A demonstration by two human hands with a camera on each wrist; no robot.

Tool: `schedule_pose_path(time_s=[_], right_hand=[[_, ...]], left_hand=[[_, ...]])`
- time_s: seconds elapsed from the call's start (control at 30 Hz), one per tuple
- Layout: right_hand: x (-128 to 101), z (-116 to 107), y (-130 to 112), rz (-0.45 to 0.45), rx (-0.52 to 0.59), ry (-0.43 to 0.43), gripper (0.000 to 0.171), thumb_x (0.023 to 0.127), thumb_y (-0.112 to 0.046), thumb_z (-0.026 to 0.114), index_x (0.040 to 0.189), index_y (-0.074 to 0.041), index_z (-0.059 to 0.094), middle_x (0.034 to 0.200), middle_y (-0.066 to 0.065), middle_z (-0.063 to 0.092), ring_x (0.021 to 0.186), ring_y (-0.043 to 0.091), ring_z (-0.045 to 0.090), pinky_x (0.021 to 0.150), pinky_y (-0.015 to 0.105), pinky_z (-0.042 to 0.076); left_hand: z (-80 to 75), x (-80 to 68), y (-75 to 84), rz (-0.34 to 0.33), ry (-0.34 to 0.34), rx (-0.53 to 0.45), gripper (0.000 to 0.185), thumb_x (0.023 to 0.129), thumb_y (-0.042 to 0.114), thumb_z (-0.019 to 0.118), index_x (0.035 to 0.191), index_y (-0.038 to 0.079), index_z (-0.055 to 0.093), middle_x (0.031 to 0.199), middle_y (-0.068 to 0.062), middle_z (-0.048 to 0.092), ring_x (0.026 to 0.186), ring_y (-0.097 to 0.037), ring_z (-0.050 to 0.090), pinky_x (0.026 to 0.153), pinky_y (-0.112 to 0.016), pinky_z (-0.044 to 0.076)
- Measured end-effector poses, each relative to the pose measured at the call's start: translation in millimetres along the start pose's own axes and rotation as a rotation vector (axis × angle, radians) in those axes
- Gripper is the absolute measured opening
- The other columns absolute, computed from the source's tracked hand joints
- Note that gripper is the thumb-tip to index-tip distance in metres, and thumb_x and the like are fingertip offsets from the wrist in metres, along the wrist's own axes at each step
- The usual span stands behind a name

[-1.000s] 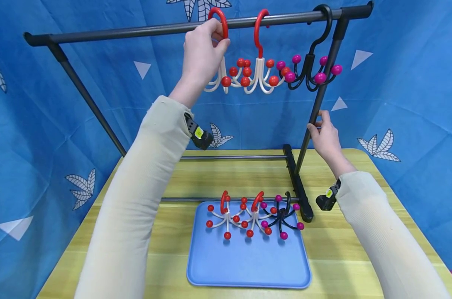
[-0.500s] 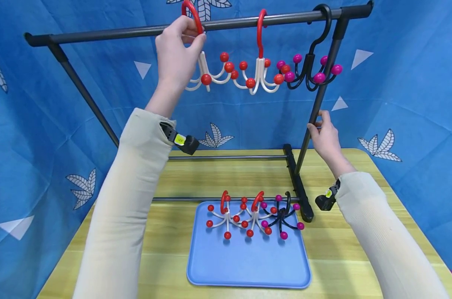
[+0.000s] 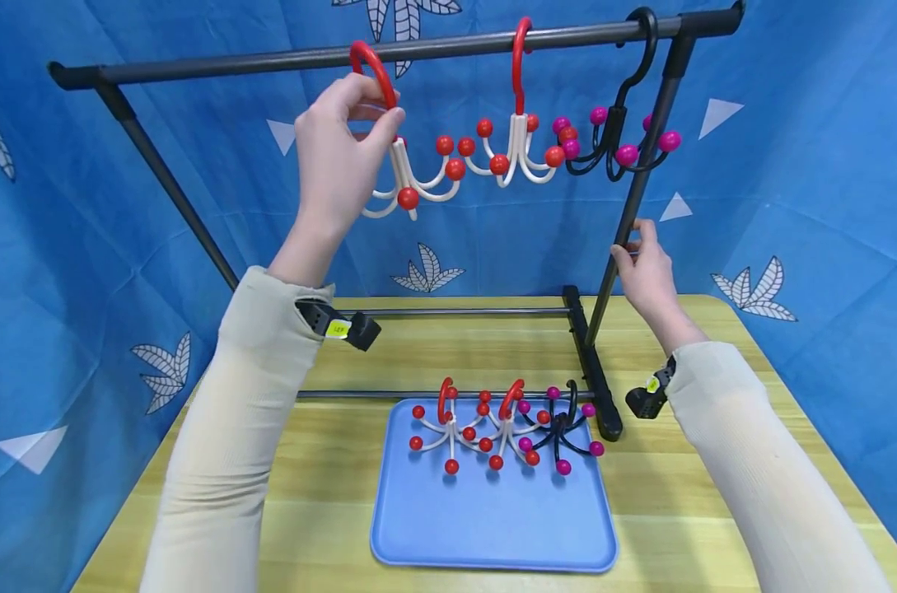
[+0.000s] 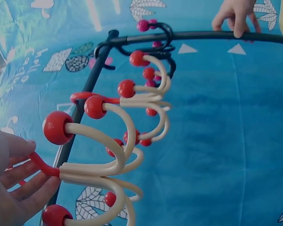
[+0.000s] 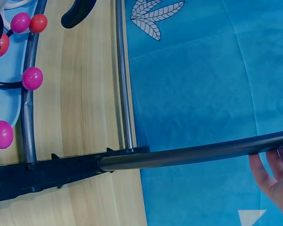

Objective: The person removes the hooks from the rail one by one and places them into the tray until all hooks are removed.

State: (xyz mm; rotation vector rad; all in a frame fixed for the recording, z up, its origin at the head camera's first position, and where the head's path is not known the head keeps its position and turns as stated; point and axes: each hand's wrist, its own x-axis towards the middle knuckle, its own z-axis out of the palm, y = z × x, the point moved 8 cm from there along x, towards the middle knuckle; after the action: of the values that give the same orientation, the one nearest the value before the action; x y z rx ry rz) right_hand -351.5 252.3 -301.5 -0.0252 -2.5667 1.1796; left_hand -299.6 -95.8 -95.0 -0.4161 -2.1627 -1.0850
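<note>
My left hand (image 3: 380, 103) pinches the red hook of a white hanger with red balls (image 3: 411, 177), held up at the left part of the black rail (image 3: 233, 64). The hook top overlaps the rail; I cannot tell whether it rests on it. In the left wrist view the fingers (image 4: 19, 188) hold the hook beside that hanger (image 4: 108, 165). My right hand (image 3: 629, 243) grips the rack's right upright post (image 3: 644, 156); its fingers (image 5: 273, 181) curl round the post (image 5: 193, 153). A second red-hooked hanger (image 3: 518, 148) and a black hanger with magenta balls (image 3: 614, 144) hang on the rail.
A blue tray (image 3: 492, 527) lies on the wooden table (image 3: 715, 494), holding two white hangers (image 3: 448, 428) (image 3: 503, 424) and a black one (image 3: 559, 428). The rack's black foot (image 3: 592, 371) runs beside the tray. Blue patterned cloth surrounds the table.
My left hand carried the white hanger leftward away from the other two, up over the rail, then lower. The right hand stayed on the post.
</note>
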Motion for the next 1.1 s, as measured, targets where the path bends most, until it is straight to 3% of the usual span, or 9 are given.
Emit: schedule_pose_path(time_s=[0.17, 0.63, 0.83, 1.1], right_hand=[[-0.8, -0.8, -1.0, -0.012, 0.002, 0.006, 0.042, 0.098, -0.028, 0.036, 0.134, -0.008, 0.025, 0.114, 0.024, 0.048, 0.101, 0.037, 0.053, 0.076, 0.049, 0.044], [-1.5, -2.6, -1.8, -0.010, -0.002, 0.010, 0.046, 0.098, -0.033, 0.034, 0.135, -0.008, 0.024, 0.116, 0.024, 0.046, 0.104, 0.038, 0.052, 0.079, 0.052, 0.043], [-1.2, -2.1, -2.6, -0.008, -0.006, 0.015, 0.045, 0.098, -0.032, 0.034, 0.134, -0.008, 0.024, 0.116, 0.024, 0.046, 0.103, 0.038, 0.052, 0.079, 0.051, 0.043], [-1.8, -2.9, -3.0, -0.005, 0.005, 0.010, 0.045, 0.098, -0.033, 0.034, 0.134, -0.009, 0.024, 0.116, 0.024, 0.046, 0.103, 0.038, 0.052, 0.079, 0.052, 0.043]], left_hand=[[5.2, -19.0, -0.3, 0.035, -0.005, -0.019, 0.031, 0.085, 0.027, 0.063, 0.109, 0.007, 0.062, 0.108, -0.002, 0.063, 0.098, -0.007, 0.059, 0.081, -0.020, 0.050], [39.2, -81.5, 2.0, 0.183, -0.078, -0.178, 0.019, 0.083, 0.015, 0.066, 0.097, 0.001, 0.064, 0.093, -0.008, 0.062, 0.088, -0.014, 0.062, 0.075, -0.024, 0.053], [56.3, -108.3, 3.3, 0.199, -0.132, -0.237, 0.014, 0.081, 0.009, 0.068, 0.092, 0.001, 0.064, 0.088, -0.008, 0.061, 0.082, -0.012, 0.062, 0.070, -0.020, 0.053], [80.8, -144.9, 12.5, 0.232, -0.247, -0.219, 0.012, 0.081, 0.010, 0.067, 0.090, 0.002, 0.064, 0.089, -0.006, 0.062, 0.079, -0.012, 0.061, 0.066, -0.017, 0.052]])
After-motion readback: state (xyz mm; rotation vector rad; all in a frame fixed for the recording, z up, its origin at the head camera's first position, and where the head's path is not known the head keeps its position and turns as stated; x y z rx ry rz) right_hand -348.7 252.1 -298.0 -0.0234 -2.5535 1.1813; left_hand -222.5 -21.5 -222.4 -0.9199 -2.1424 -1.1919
